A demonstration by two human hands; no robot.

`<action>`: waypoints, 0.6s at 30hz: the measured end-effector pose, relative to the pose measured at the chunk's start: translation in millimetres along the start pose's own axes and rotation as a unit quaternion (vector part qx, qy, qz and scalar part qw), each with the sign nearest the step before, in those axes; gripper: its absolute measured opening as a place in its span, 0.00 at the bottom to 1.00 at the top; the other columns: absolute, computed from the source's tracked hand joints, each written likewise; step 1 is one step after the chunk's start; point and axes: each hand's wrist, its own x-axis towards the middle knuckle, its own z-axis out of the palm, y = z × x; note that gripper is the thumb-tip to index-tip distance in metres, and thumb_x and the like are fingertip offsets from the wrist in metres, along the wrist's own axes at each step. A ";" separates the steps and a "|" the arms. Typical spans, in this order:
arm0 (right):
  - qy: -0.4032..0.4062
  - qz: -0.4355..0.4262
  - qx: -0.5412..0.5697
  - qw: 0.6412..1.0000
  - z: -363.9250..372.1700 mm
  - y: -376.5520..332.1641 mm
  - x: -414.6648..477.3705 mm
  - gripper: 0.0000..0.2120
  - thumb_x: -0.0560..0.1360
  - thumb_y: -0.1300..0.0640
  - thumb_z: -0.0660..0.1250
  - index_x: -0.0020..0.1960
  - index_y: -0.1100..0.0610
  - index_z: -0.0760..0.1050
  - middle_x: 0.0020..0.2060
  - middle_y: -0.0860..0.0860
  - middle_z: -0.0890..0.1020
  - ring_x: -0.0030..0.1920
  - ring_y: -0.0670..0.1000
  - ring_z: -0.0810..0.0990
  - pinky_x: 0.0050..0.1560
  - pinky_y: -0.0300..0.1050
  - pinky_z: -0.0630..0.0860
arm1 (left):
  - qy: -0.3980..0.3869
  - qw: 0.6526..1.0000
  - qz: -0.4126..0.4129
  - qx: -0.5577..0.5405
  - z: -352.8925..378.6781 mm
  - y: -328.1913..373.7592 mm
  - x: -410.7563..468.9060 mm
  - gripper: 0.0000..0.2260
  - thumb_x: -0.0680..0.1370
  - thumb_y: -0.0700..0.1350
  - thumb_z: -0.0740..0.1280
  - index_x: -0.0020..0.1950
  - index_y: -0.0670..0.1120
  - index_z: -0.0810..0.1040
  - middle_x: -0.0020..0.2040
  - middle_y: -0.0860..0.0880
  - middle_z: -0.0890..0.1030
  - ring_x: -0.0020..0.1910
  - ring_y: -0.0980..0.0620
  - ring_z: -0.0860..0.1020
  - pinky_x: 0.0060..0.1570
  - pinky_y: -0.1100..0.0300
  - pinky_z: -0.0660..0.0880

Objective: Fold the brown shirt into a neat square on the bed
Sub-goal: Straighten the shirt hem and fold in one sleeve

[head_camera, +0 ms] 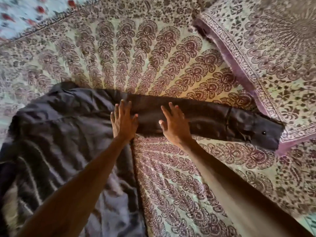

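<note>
The dark brown shirt [56,127] lies spread on the patterned bed sheet [136,62], its body at the left and one long sleeve [213,118] stretched out to the right, the buttoned cuff [266,134] reaching the pillow's corner. My left hand [124,120] lies flat with spread fingers where the sleeve meets the body. My right hand [174,124] presses flat on the sleeve a little further right. Both palms face down and neither hand grips the cloth.
A pillow [266,48] in the same purple-and-cream print sits at the upper right, its corner under the cuff. A striped dark cloth [34,168] lies at the lower left beside the shirt. A floral fabric [22,12] shows at the top left.
</note>
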 end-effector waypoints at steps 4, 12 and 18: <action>0.013 0.065 -0.054 0.996 34.8 3.9 -1.7 0.31 0.80 0.36 0.50 0.79 0.43 0.48 0.79 0.47 0.44 0.79 0.57 0.42 0.74 0.67 0.42 | -0.088 0.994 0.058 0.015 2.9 -37.8 15.1 0.30 0.78 0.58 0.56 0.78 0.53 0.54 0.80 0.48 0.51 0.78 0.40 0.51 0.73 0.40 0.53; 0.128 0.181 -0.072 0.972 46.5 -63.5 24.5 0.31 0.77 0.50 0.59 0.78 0.55 0.56 0.79 0.58 0.52 0.78 0.62 0.48 0.75 0.65 0.50 | -0.136 0.979 0.147 -0.045 4.2 -70.4 22.0 0.52 0.62 0.71 0.62 0.79 0.51 0.45 0.79 0.54 0.44 0.78 0.45 0.40 0.74 0.44 0.40; 0.076 -0.022 -0.138 0.987 80.3 -61.9 37.8 0.30 0.80 0.36 0.51 0.79 0.45 0.53 0.79 0.50 0.52 0.79 0.55 0.48 0.76 0.62 0.47 | -0.101 0.984 0.141 -0.048 16.3 -81.2 26.9 0.59 0.54 0.76 0.59 0.79 0.52 0.45 0.79 0.55 0.43 0.78 0.50 0.41 0.74 0.47 0.40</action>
